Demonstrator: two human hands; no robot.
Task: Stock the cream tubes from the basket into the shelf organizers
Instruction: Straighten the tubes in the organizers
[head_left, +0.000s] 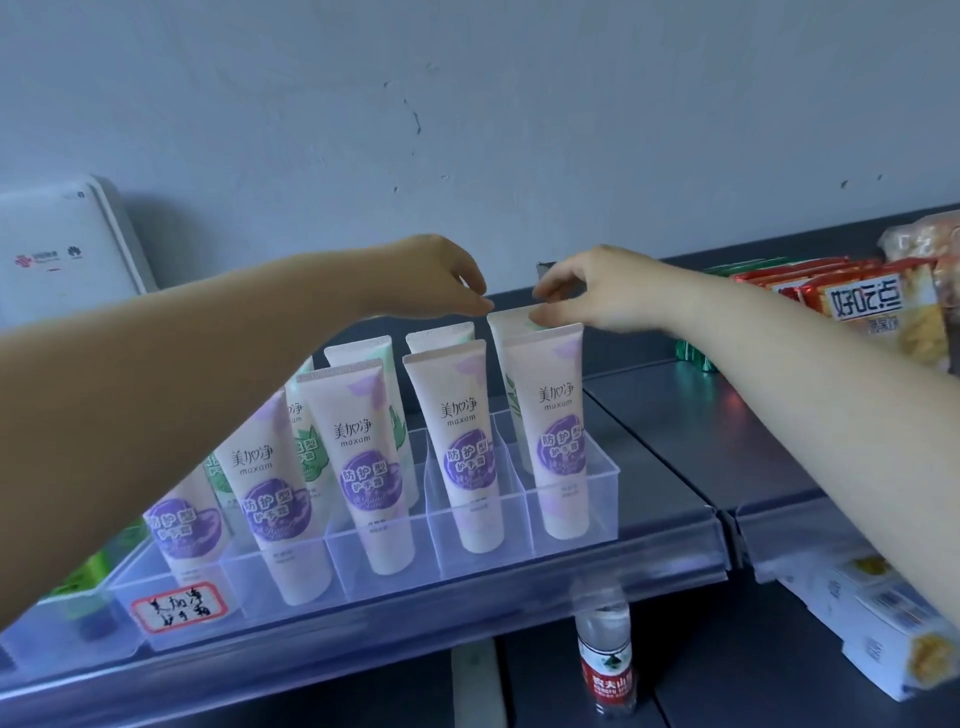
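A clear plastic organizer (571, 499) sits on a grey shelf (691, 431), split by thin walls into narrow lanes that run front to back. Cream tubes stand in the lanes, caps down and flat crimped ends up. 5 purple-printed tubes show in the front row; behind them stand green-printed tubes, partly hidden.

The right hand (597, 291) reaches over the rightmost lane of the organizer. Its thumb and fingers (545, 314) curl down onto the crimped top of the green-printed tube (511, 325) standing at the back of that lane, just behind the front purple tube (558, 441). The grip looks like a pinch, though blur softens the fingertips.

The left hand (441, 275) hangs above the organizer's back row, just left of the right hand and apart from it. Its fingers are loosely curled, tips drawn near the thumb, and hold nothing that can be seen. The left forearm crosses over the organizer's left lanes and hides part of the tubes there.

A red-bordered handwritten label (179, 605) is stuck at the organizer's front left corner. To the right of the organizer, red and orange snack packs (852, 306) lie on the shelf. Below the organizer's front edge stands a water bottle (605, 660) with a red label. Left of the organizer, against the wall, is a white box (67, 249).
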